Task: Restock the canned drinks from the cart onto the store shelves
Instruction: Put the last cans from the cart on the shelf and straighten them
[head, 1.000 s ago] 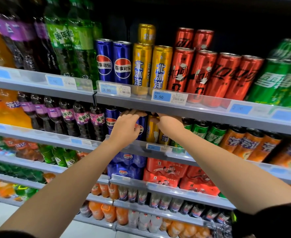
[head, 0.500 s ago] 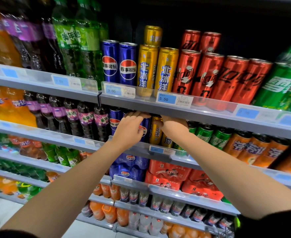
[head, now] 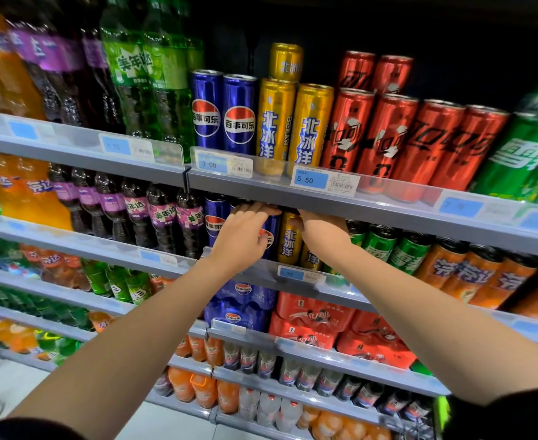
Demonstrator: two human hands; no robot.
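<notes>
On the second shelf [head: 239, 276] stand blue cola cans [head: 214, 222] and yellow cans [head: 289, 241]. My left hand [head: 244, 238] reaches in and curls over the top and side of a blue can [head: 270, 238] at the front of the row. Just to its right, my right hand [head: 323, 231] reaches in past the yellow cans. Its thumb lies by the top of a yellow can, and its fingers are hidden under the shelf above [head: 388, 208]. The cart is out of view.
The top shelf holds blue [head: 223, 114], yellow [head: 293, 122], red [head: 404, 138] and green cans [head: 521, 154]. Green [head: 385, 246] and orange cans [head: 470, 271] stand to the right of my hands, purple bottles [head: 134, 211] to the left. Multipacks [head: 312, 322] and small bottles fill the lower shelves.
Both hands stay at the same cans on the second shelf. The view has shifted slightly, so the shelves sit a little lower and further right.
</notes>
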